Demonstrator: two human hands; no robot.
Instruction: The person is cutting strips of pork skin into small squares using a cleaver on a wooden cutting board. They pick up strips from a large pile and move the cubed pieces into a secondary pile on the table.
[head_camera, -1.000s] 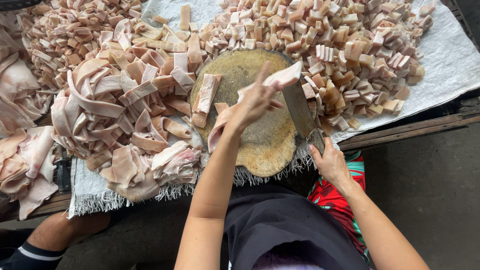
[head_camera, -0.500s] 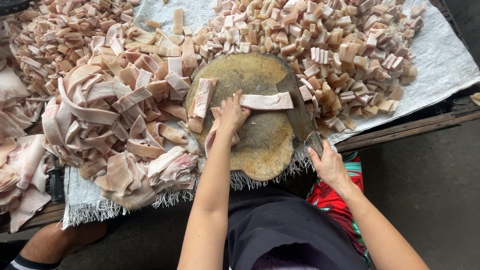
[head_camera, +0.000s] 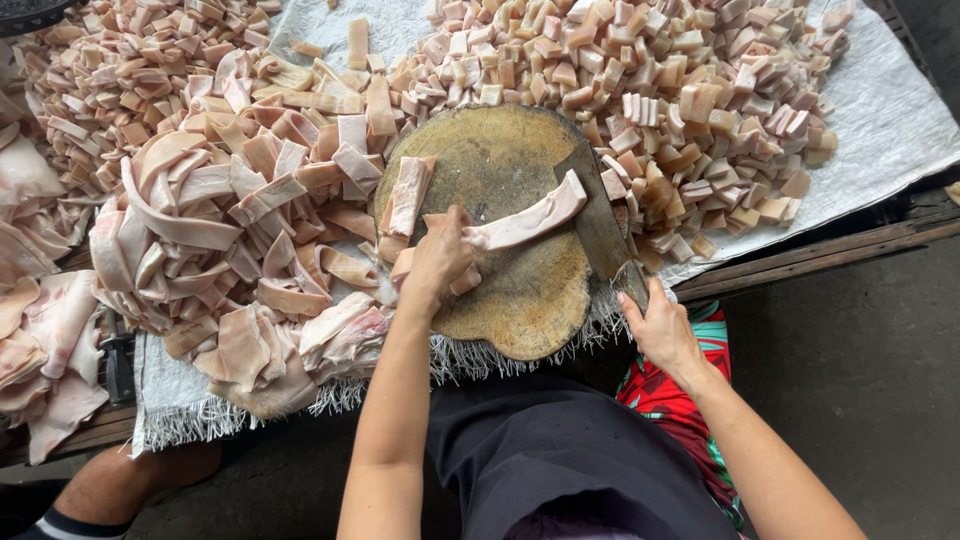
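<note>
Left hand (head_camera: 440, 255) pinching meat strip (head_camera: 527, 222) | right hand (head_camera: 660, 328) gripping cleaver (head_camera: 600, 225) | round chopping block (head_camera: 500, 160)

A wooden bench (head_camera: 800, 262) (dark) carries a white cloth (head_camera: 880, 130).

The left hand (head_camera: 437, 262) covers the near end of the long meat strip (head_camera: 524, 223) and the small pieces under its palm, so how its fingers close on them cannot be told, and the cleaver (head_camera: 600, 225) handle is hidden inside the right hand (head_camera: 662, 330). The heap of uncut strips (head_camera: 215, 240) and the pile of cut cubes (head_camera: 660, 90) run past the left and top edges, burying most of the white cloth (head_camera: 880, 130). Both forearms leave at the bottom edge, and a dark round object (head_camera: 35, 12) in the top left corner is too cropped to identify
</note>
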